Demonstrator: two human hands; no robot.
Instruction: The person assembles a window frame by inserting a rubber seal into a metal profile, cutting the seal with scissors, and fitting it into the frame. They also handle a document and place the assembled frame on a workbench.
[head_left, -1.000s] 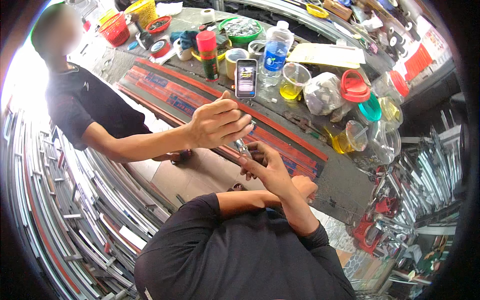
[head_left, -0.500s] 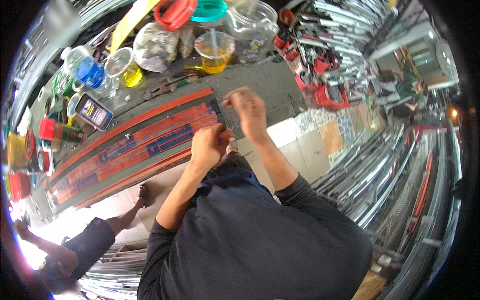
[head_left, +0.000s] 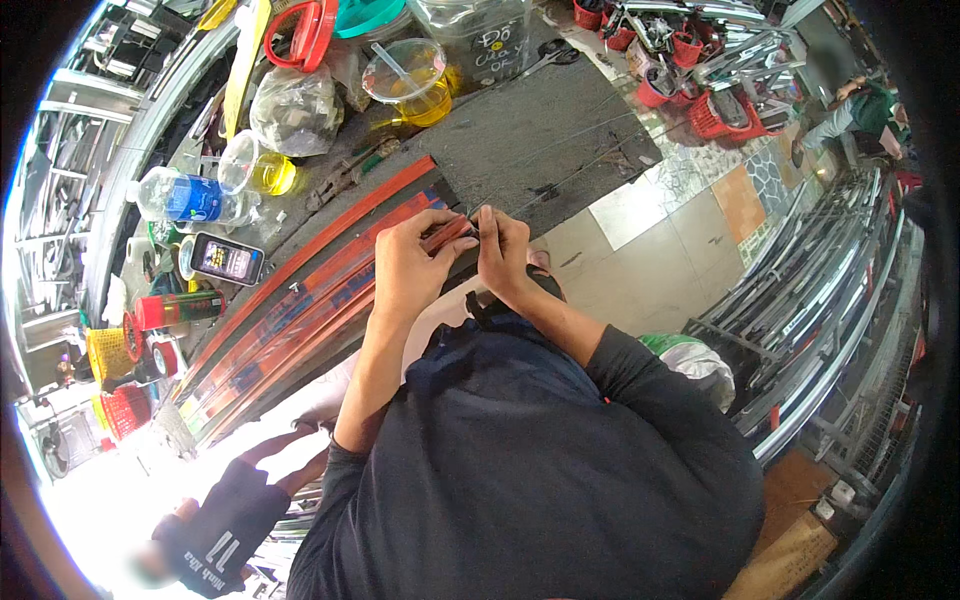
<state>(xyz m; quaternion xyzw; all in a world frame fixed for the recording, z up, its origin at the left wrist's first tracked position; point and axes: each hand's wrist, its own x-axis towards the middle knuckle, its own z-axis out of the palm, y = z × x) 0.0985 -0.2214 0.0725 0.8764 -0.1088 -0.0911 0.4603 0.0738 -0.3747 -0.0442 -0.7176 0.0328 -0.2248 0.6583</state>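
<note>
Several long orange-red strips (head_left: 300, 300) with blue film lie slantwise on the dark workbench (head_left: 540, 140). My left hand (head_left: 410, 265) pinches the near end of the top strip between thumb and fingers. My right hand (head_left: 505, 255) meets it from the right, with its fingertips closed on the same strip end, where a small dark bit shows. What that bit is cannot be told. Both dark-sleeved forearms rise from my chest toward the bench edge.
Behind the strips stand a phone (head_left: 225, 258), a water bottle (head_left: 185, 197), two cups of yellow drink (head_left: 410, 82), a red spray can (head_left: 175, 308) and a plastic bag (head_left: 295, 108). Metal profiles (head_left: 830, 330) fill racks at the right. Another person (head_left: 225, 520) sits at the lower left.
The view has swung round. My right hand, lifted over the bench half a second ago, has come down to join my left hand at the strip end.
</note>
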